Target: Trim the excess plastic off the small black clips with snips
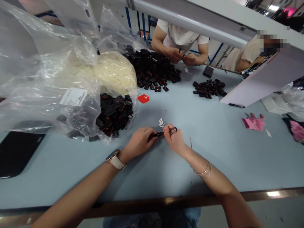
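Observation:
My left hand (140, 141) is closed on a small black plastic part (157, 134), mostly hidden by the fingers. Held in my right hand (174, 139) is a slim black pen-like tool (174, 130); its front end meets the black part between my hands. Just beyond my fingertips lies a little heap of tiny white pieces (161, 123). To the left, a clear plastic bag (83, 76) spills black parts with red marks (115, 114) onto the table. A flat red piece (143, 98) lies further back.
A large pile of black parts (154, 68) and a smaller one (209, 88) lie at the back. Across the table (213, 164) a person (180, 44) handles something small. A white panel (258, 76), pink gloves (254, 123) and a black pen (237, 105) are right; a black tray-like object (19, 153) is left.

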{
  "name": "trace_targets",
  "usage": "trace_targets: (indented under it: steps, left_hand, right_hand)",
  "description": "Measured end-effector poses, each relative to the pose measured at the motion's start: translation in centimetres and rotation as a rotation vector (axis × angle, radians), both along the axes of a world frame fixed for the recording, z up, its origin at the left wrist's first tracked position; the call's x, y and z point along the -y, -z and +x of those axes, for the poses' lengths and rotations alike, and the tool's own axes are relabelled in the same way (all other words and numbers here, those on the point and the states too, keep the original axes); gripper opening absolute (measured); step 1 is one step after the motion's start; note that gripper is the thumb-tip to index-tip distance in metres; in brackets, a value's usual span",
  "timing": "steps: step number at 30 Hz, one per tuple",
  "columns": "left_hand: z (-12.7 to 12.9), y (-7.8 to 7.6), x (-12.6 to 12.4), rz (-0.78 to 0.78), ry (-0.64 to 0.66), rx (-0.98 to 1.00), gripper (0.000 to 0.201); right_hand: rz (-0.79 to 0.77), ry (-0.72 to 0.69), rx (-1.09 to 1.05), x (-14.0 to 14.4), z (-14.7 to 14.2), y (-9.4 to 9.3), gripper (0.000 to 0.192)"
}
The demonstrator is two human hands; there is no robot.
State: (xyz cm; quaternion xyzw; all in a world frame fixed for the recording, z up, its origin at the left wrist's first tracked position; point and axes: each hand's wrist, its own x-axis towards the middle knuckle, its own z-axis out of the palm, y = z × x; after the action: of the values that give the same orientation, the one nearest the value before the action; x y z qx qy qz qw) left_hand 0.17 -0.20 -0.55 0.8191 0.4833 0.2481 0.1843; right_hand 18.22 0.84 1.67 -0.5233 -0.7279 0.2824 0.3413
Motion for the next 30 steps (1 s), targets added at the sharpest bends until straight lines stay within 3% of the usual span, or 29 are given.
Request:
trace_targets:
  steps: [7, 16, 22, 30]
  left_hand:
    - [0.0, 0.2, -0.1, 0.01, 0.009, 0.009, 0.009]
    - [0.1, 0.0, -0.1, 0.005, 0.017, 0.003, 0.007]
    - [0.1, 0.0, 0.0, -0.01, 0.008, -0.017, 0.008]
    - [0.0, 0.4, -0.1, 0.025, 0.0, -0.021, 0.011]
  right_hand:
    - [0.038, -0.027, 0.056, 0.5, -0.2, 0.2, 0.024]
    - [0.0, 0.013, -0.288, 1.0, 0.4, 2.5, 0.032]
    - [-0.013, -0.061, -0.228, 0.9, 0.1, 1.9, 0.03]
    - [0.019, -0.056, -0.147, 0.4, -0.1, 1.4, 0.024]
